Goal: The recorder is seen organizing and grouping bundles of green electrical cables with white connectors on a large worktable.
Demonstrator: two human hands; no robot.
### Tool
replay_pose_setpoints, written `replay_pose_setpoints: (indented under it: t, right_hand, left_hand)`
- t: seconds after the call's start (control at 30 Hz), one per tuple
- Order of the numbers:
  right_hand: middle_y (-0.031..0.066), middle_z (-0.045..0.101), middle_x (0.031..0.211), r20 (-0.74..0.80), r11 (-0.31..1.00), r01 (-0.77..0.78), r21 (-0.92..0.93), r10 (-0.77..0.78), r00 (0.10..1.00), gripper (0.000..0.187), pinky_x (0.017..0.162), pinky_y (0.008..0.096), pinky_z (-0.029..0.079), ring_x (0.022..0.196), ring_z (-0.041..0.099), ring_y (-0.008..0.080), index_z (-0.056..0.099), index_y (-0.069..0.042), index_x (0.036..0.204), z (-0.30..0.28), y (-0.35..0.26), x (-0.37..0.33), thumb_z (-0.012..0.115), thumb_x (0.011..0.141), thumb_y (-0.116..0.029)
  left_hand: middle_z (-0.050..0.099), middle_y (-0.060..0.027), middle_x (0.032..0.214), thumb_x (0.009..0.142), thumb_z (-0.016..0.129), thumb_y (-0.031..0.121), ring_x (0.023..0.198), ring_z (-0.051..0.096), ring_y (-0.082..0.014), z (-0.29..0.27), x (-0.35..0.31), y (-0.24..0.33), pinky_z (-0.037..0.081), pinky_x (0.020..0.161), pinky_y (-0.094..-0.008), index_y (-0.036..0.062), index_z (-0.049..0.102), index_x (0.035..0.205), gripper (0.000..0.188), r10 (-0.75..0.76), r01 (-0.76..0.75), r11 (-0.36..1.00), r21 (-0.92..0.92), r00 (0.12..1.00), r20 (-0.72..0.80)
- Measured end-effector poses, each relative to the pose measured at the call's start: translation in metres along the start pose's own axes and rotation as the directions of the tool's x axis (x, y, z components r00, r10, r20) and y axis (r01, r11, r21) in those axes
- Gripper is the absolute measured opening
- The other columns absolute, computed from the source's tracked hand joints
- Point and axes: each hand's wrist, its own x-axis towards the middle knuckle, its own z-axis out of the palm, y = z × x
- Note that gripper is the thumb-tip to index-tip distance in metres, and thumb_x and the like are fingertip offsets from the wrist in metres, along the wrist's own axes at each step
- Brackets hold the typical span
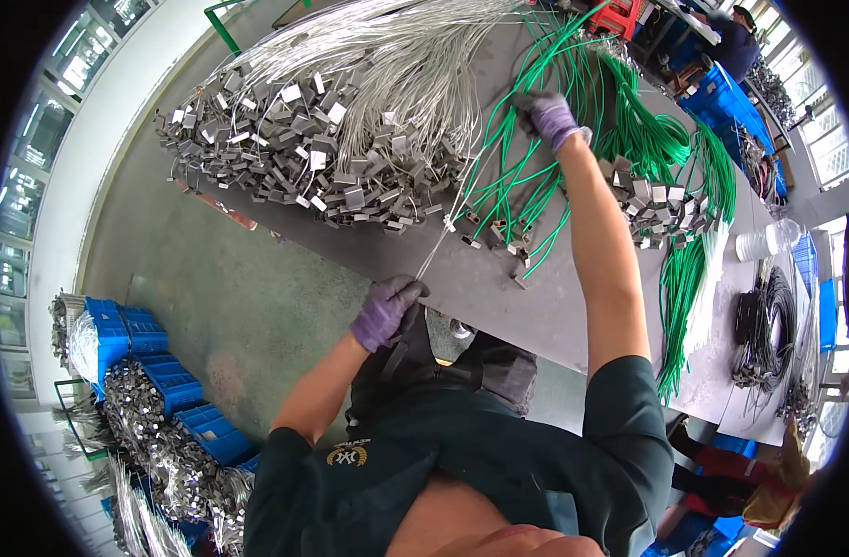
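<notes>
Gloved in purple and grey, my left hand point(388, 311) is closed on thin white wires point(431, 255) near the table's front edge. These wires run up and away across the tabletop, toward my other hand. My right hand point(550, 119), in a similar glove, is stretched over the far middle of the table with its fingers curled at the green wires point(510, 167). Whether it grips a green or a white strand cannot be made out. Small grey metal blocks point(513, 243) sit at the near ends of the green wires.
A big heap of metal blocks point(322, 153) with white wires point(397, 65) covers the table's left. More green bundles point(647, 135), a clear plastic roll point(768, 239) and a black wire coil point(766, 325) lie right. Blue crates point(169, 381) stand lower left. Another person point(735, 46) is far right.
</notes>
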Motion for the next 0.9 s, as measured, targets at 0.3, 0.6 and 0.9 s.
replay_pose_setpoints:
  t: [0.3,0.6,0.9]
  right_hand:
    - [-0.0011,0.047,0.055,0.128,0.93,-0.295,0.221,0.272,0.954,0.021,0.038,0.0248,0.032,0.041,0.044,0.0108,0.053,-0.01,0.07,0.04,0.068,-0.051,0.066,0.082,-0.022]
    - [0.0018,0.054,0.061,0.202,0.965,-0.259,0.027,0.249,0.947,0.019,0.04,0.0235,0.041,0.046,0.052,0.0117,0.059,-0.002,0.085,0.063,0.061,-0.101,0.066,0.082,-0.02]
    - [0.0021,0.056,0.059,0.039,0.98,-0.129,0.153,0.124,0.991,0.02,0.035,0.022,0.038,0.044,0.052,0.0093,0.058,-0.004,0.077,0.05,0.052,-0.098,0.064,0.083,-0.022]
  left_hand:
    - [0.05,-0.0004,0.051,0.089,0.057,0.02,0.037,0.043,-0.009,0.021,0.024,-0.03,0.032,0.036,-0.0244,0.0047,0.061,0.086,0.016,-0.301,0.295,0.952,-0.079,0.95,-0.08]
    - [0.054,-0.0023,0.053,0.089,0.056,0.021,0.037,0.048,-0.0112,0.019,0.051,0.0,0.034,0.033,-0.0246,0.0068,0.059,0.082,0.016,-0.329,0.329,0.938,-0.11,0.944,0.021]
    - [0.062,-0.0064,0.077,0.088,0.058,0.028,0.061,0.058,-0.0109,-0.005,0.037,-0.043,0.047,0.054,-0.0252,0.0031,0.058,0.094,0.025,0.022,-0.014,0.999,-0.036,0.969,0.246]
